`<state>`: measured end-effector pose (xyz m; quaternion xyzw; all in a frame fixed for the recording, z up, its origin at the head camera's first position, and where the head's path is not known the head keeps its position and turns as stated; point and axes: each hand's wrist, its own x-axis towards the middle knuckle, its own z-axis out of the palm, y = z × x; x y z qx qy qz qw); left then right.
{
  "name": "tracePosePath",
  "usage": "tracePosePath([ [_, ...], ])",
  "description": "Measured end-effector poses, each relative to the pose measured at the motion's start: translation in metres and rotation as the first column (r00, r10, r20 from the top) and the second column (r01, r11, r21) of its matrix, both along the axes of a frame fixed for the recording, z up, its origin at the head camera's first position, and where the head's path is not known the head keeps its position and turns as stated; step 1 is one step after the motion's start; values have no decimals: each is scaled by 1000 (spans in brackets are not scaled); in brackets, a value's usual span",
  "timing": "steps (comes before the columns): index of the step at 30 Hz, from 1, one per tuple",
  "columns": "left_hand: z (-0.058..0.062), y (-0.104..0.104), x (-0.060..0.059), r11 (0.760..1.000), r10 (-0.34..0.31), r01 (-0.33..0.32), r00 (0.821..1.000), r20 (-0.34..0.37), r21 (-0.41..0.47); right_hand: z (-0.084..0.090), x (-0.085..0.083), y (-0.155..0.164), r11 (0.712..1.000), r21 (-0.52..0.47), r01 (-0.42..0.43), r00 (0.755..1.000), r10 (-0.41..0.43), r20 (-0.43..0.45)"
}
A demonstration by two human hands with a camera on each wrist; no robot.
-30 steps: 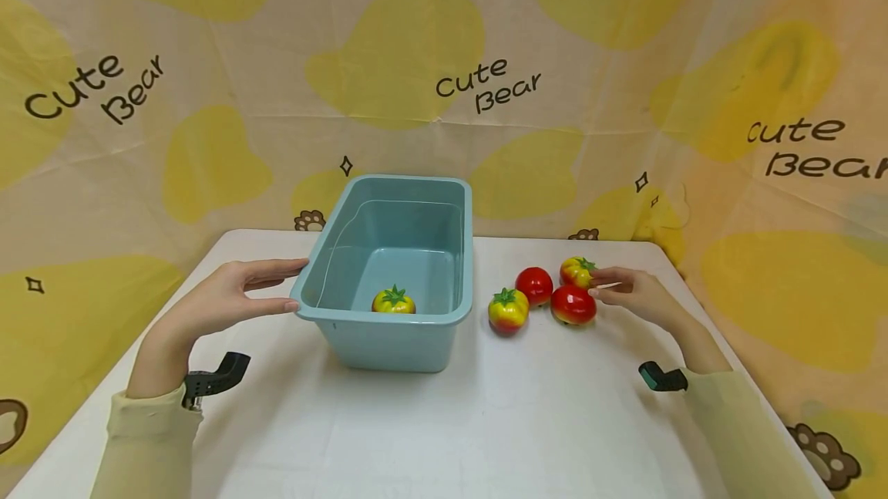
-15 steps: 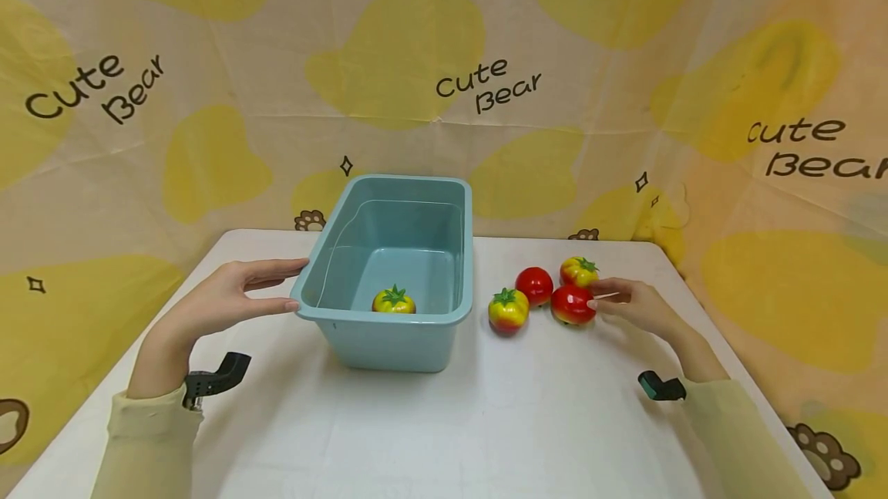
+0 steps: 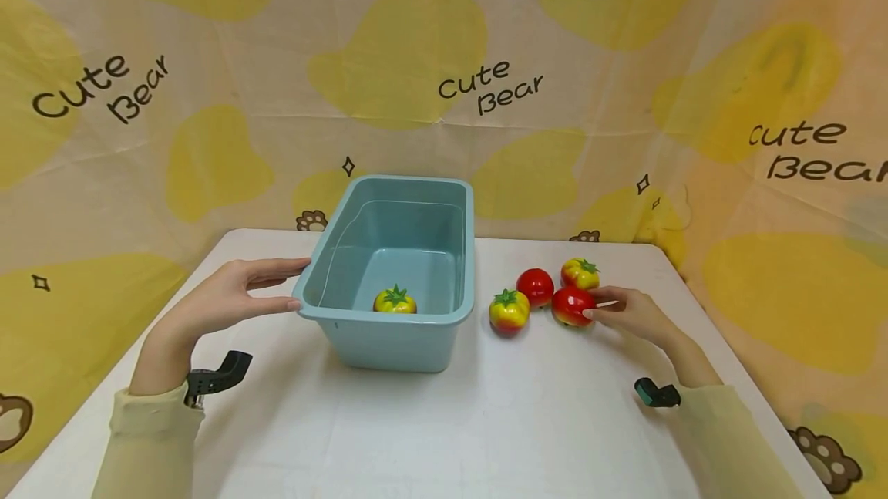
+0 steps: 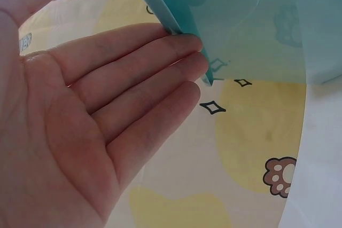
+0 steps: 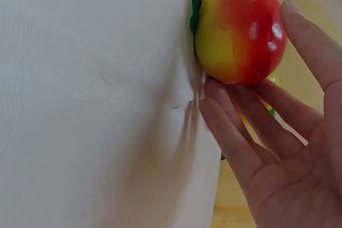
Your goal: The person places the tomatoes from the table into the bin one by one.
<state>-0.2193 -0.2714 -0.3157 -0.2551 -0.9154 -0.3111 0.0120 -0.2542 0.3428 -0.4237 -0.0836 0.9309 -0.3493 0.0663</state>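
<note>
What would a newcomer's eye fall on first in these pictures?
Probably the blue bin, left of the table's middle, with one yellow fruit inside. Next, four glossy red and yellow fruits on the table to its right. Then the left hand at the bin's rim and the right hand at the nearer red fruit.

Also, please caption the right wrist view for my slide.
Right hand's grip at a shiny red-and-yellow tomato, its green leaves facing the white table.

Reads "Cute Bear" three times on the patterned backdrop point(image 3: 395, 55), in black handwriting-like letters point(image 3: 491, 87) over two lines. Appears at left, near the middle and at right, there running to the head view's edge.
</note>
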Motion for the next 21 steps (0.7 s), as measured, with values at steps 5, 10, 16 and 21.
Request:
tracePosePath([
  [5,1,1,1,1000,1,-1,1000,-2,-2,-4,-2,-3,999,30,36,999,-37,6],
  [10,2,1,2,1000,9,-9,1000,8,-5,-6,-4,-7,998,34,54,998,-55,10],
  [16,1,1,2,1000,14,-14,1000,12,-5,-6,-5,-12,998,28,58,998,-59,16],
  [21,1,0,1,1000,7,-7,1000,3,-8,-7,-5,-15,998,11,64,998,-65,22],
])
